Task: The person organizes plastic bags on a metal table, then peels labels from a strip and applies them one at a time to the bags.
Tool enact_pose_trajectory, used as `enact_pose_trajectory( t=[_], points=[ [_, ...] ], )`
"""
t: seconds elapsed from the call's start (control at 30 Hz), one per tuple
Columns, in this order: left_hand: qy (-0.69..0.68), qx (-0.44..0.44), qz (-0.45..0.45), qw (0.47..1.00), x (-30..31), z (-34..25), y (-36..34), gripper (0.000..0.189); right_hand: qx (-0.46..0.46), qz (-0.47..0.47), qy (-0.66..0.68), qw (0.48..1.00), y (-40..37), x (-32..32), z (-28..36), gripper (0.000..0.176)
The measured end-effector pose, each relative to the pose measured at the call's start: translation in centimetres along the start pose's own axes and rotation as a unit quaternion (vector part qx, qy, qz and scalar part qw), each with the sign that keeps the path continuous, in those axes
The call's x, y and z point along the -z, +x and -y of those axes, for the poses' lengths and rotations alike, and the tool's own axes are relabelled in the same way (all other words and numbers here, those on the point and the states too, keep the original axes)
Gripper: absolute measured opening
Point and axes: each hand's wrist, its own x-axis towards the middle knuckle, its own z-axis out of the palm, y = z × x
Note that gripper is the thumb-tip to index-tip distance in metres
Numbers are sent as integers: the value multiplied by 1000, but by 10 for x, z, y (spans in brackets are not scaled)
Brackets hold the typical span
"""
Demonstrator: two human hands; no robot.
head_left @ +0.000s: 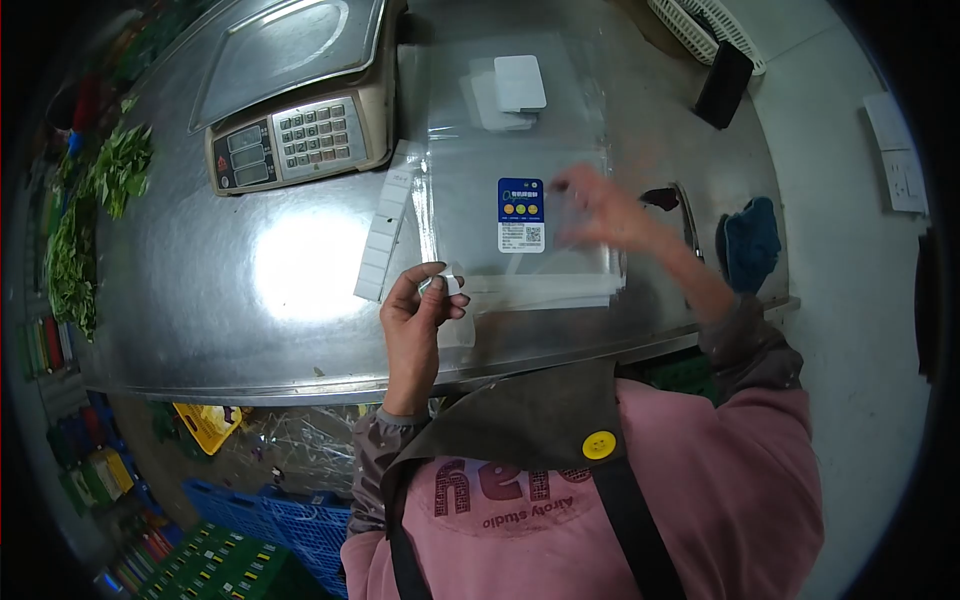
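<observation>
My left hand [412, 312] is closed, with a small white label [447, 286] pinched between thumb and fingers at the near edge of a stack of clear plastic bags [460, 160]. On the bags lies a blue and white printed label [521, 216], flat, with coloured circles and a square code. To the right of that label hovers my right hand [612, 215], smeared by motion; whether it holds anything does not show. A strip of white labels [385, 232] lies slantwise left of the bags. Farther back on the stack are white rounded cards [519, 84].
A scale [290, 145] with a keypad and metal pan stands back left on the steel table [200, 290]. Leafy greens [122, 165] lie at the far left. To the right are a black upright object [724, 85], a blue cloth [751, 245] and a white basket [690, 28].
</observation>
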Motion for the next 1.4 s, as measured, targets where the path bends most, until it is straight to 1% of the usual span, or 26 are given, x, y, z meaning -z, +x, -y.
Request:
enact_pose_trajectory(
  t=[0.07, 0.1, 0.17, 0.2, 0.27, 0.3, 0.33, 0.37, 0.4, 0.47, 0.6, 0.67, 0.7, 0.77, 0.8, 0.87, 0.9, 0.93, 0.97, 1.0, 1.07, 1.1, 1.17, 1.2, 1.33, 1.4],
  points=[
    [6, 7, 11, 1000, -2, -1, 0, 19, 23, 50, -109, 993, -20, -22, 13, 39],
    [7, 7, 13, 1000, -3, -1, 0, 19, 21, 49, -110, 993, -22, -26, 10, 39],
    [-3, 10, 19, 1000, -5, -1, 0, 19, -59, 117, -65, 989, -23, -32, 5, 32],
    [-4, 10, 19, 1000, -5, -1, -1, 19, -59, 117, -65, 989, -22, -33, 0, 32],
    [-20, 12, 22, 999, -4, -1, -1, 19, -83, 102, 58, 990, -19, -30, -12, 24],
    [-21, 10, 21, 999, -2, -2, -2, 19, -82, 103, 58, 990, -16, -26, -15, 24],
    [-25, -1, 25, 999, 0, -3, -4, 21, -86, 57, 154, 983, -14, -20, -17, 16],
    [-29, -12, 28, 999, 1, -5, -6, 23, -91, 10, 249, 964, -10, -14, -17, 9],
    [-30, -12, 27, 999, 3, -5, -7, 23, -90, 12, 248, 964, -6, -5, -15, 9],
    [-51, -22, 18, 998, 5, -9, -9, 22, -144, -17, 266, 953, 5, 18, -7, 12],
    [-76, -16, -13, 997, -4, -16, -12, 23, -117, -24, 289, 950, 14, 37, -6, 13],
    [-88, -34, -10, 996, -4, -17, -13, 23, -56, -18, 192, 980, 12, 34, -8, 12],
    [-100, -50, -8, 994, -3, -18, -14, 24, -56, -18, 192, 980, 10, 30, -7, 12],
    [-104, -68, 11, 992, 2, -21, -17, 23, 38, 68, 58, 995, 1, 21, 0, 14],
    [-108, -86, 28, 990, 3, -24, -19, 22, 37, 68, 58, 995, -4, 15, 5, 14],
    [-92, -90, 24, 991, -2, -32, -23, 24, 9, 134, -47, 990, -13, 3, 16, 21],
    [-65, -84, 24, 994, -3, -33, -23, 25, 10, 134, -46, 990, -13, 2, 24, 21],
    [-37, -78, 24, 996, -4, -34, -23, 26, 5, 105, -16, 994, -11, 4, 32, 25],
    [-8, -54, 25, 998, -6, -31, -22, 28, -1, 75, 14, 997, -9, 5, 41, 29],
    [23, -27, 39, 999, -6, -26, -21, 28, -2, 75, 14, 997, -7, 5, 51, 29],
    [45, 31, 77, 996, -11, -16, -19, 28, 70, 4, 88, 994, -3, 2, 71, 29],
    [62, 19, 100, 993, -15, -10, -18, 31, 69, 3, 85, 994, -4, -6, 82, 29],
    [67, 48, 135, 987, -19, -6, -18, 35, 101, -3, 32, 994, -9, -24, 100, 28],
    [72, 61, 147, 985, -18, -4, -18, 36, 103, -3, 34, 994, -10, -28, 100, 28],
    [110, 65, 166, 978, -14, 0, -18, 41, 98, -5, -9, 995, -14, -39, 107, 26],
    [131, 60, 185, 972, -14, 3, -15, 48, 96, -5, -27, 995, -15, -40, 107, 26]
  ],
)
